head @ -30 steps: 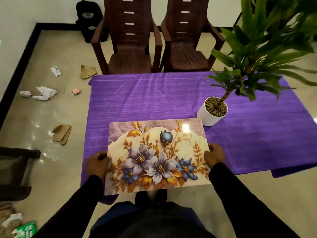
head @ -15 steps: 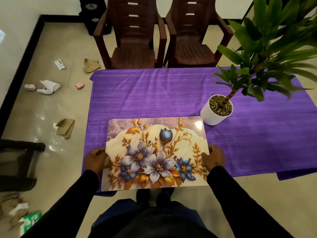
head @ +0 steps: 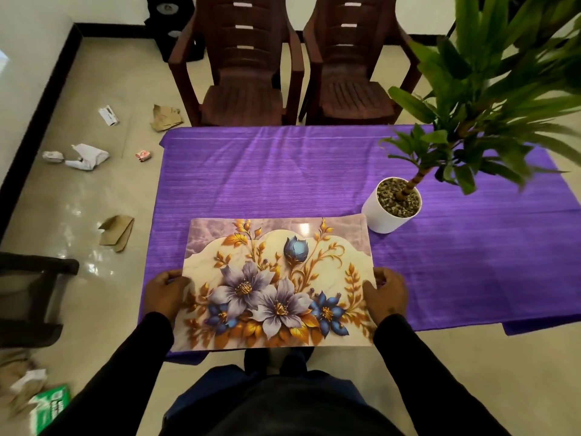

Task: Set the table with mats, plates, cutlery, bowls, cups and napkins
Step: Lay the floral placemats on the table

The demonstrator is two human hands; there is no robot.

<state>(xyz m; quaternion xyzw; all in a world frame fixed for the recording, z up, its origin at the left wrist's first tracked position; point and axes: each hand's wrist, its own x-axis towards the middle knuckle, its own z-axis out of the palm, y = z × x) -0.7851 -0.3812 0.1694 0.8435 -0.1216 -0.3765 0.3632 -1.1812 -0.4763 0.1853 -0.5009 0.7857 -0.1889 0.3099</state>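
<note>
Black-sleeved left hand (head: pixel 166 292) and right hand (head: pixel 384 291) grip the floral mat's (head: pixel 276 281) side edges.

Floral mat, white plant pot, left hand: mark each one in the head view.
floral mat (head: pixel 276 278): head view, on the printed flowers near its middle.
white plant pot (head: pixel 382 223): head view, on its near outer wall.
left hand (head: pixel 165 294): head view, on the back of the hand.
</note>
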